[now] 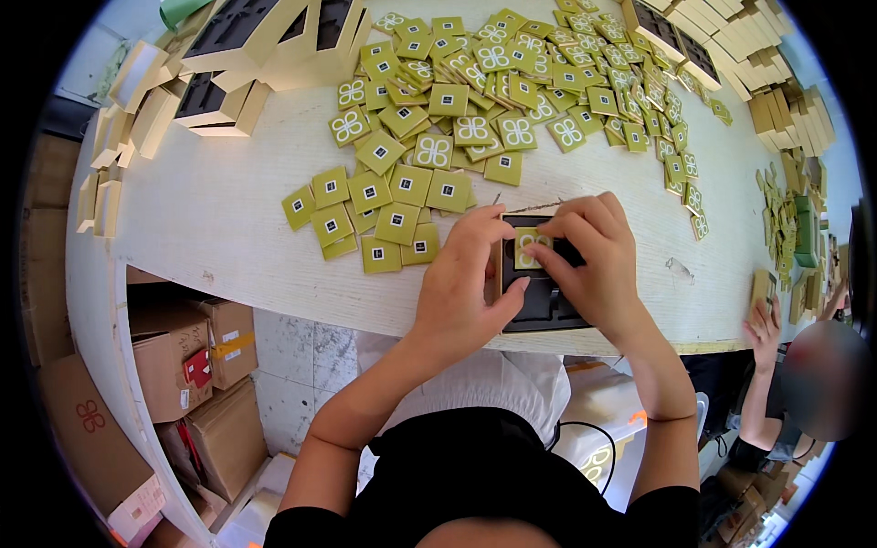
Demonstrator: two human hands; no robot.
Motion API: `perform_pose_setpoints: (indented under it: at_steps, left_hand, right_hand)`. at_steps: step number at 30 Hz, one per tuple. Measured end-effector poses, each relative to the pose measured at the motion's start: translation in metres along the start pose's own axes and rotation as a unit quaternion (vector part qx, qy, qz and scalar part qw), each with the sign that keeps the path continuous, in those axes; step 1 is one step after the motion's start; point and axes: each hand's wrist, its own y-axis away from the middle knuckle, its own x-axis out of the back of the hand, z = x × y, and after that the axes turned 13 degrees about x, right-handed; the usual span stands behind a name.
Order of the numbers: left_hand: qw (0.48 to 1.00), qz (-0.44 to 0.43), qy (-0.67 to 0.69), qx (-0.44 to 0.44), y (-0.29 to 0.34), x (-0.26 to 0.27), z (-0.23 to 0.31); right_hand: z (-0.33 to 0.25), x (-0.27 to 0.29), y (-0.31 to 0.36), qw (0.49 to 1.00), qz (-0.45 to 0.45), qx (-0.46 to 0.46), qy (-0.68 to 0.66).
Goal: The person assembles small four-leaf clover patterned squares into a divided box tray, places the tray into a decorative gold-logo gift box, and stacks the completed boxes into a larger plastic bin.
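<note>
Dark cloth of the person's top fills the lower edge; both forearms rise from it to a black tray point(545, 306) at the near bench point(210, 219) edge. One green tile point(530, 248) sits in the tray's upper recess, at twelve o'clock of it. Seating the tile looks to be the step in hand; next it wants pressing flat and square. Right hand point(594, 260) pinches the tile's edge with curled fingertips. Left hand point(461, 288) clasps the tray's side, thumb point(512, 290) pressing on it. Loose tiles point(475, 100) lie at eleven o'clock.
</note>
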Motion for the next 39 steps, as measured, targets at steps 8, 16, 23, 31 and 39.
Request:
perform_pose_setpoints:
  at_steps: [8, 16, 23, 31, 39]
  left_hand:
    - [0.999, -0.015, -0.033, -0.008, 0.002, 0.004, 0.002]
    - [0.997, -0.005, -0.055, -0.057, -0.001, 0.005, 0.001]
    - [0.996, -0.013, -0.062, -0.064, -0.003, 0.007, 0.001]
    - [0.997, -0.025, -0.041, -0.058, 0.000, 0.007, -0.002]
    - [0.998, -0.017, 0.037, -0.039, -0.001, 0.013, -0.004]
  right_hand:
    - [-0.014, 0.012, 0.018, 0.993, -0.060, 0.083, 0.051]
    - [-0.009, 0.018, 0.018, 0.986, -0.122, 0.103, 0.047]
    - [-0.016, 0.031, 0.023, 0.968, -0.215, 0.110, 0.064]
    - [0.025, 0.051, 0.016, 0.975, -0.115, 0.061, -0.179]
    - [0.080, -0.022, -0.065, 0.986, -0.075, 0.148, -0.002]
